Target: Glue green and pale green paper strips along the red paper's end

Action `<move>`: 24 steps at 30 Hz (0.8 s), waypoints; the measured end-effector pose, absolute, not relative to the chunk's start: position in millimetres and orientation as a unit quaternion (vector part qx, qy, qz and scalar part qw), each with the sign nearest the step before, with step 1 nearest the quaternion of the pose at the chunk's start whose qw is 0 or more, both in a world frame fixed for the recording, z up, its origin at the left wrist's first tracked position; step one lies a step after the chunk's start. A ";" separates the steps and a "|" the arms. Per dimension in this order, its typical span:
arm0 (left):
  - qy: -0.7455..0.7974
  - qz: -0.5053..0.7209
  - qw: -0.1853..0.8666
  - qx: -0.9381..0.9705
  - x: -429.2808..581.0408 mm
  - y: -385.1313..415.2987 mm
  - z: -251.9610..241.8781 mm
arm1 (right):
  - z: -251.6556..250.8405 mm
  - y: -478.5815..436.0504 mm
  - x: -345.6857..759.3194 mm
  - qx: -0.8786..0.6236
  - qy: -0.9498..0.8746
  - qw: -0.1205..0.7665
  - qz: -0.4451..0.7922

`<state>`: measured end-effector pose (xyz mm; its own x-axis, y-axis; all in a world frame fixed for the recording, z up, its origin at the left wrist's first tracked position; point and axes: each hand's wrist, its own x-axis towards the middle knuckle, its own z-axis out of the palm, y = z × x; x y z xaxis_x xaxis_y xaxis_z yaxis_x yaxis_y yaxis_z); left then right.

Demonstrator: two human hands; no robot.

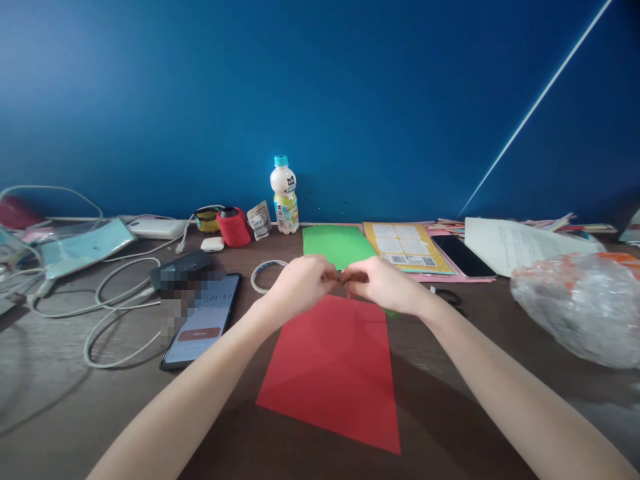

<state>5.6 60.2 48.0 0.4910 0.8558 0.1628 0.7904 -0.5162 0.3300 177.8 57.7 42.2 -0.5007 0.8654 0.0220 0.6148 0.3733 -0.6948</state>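
Observation:
My left hand point(313, 277) and my right hand point(377, 280) meet fingertip to fingertip, each closed in a pinch. Whatever small thing lies between them is too hidden to name; only a dark greenish speck shows. Below the hands, a red sheet of paper point(337, 370) lies flat on the dark table. A green sheet of paper point(337, 243) lies just beyond the fingers, partly covered by them. Under my right wrist a small green scrap point(391, 313) peeks out beside the red sheet's far right corner.
At left are a lit phone point(205, 327), a black device point(183, 270) and looping white cables point(93, 333). A bottle point(285, 200) stands by the blue wall. On the right are a yellow booklet point(410, 247), a dark phone point(463, 255) and a clear plastic bag point(580, 310).

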 end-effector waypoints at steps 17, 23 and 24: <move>0.492 0.154 0.080 0.853 11.7 56.3 50.5 | 44.3 57.7 178.8 -0.456 -0.787 0.201 0.364; 0.489 0.174 0.110 0.848 10.1 57.3 48.3 | 44.7 57.7 180.1 -0.455 -0.783 0.201 0.373; 0.488 0.180 0.120 0.846 9.4 57.8 48.0 | 44.8 58.0 180.5 -0.456 -0.783 0.199 0.374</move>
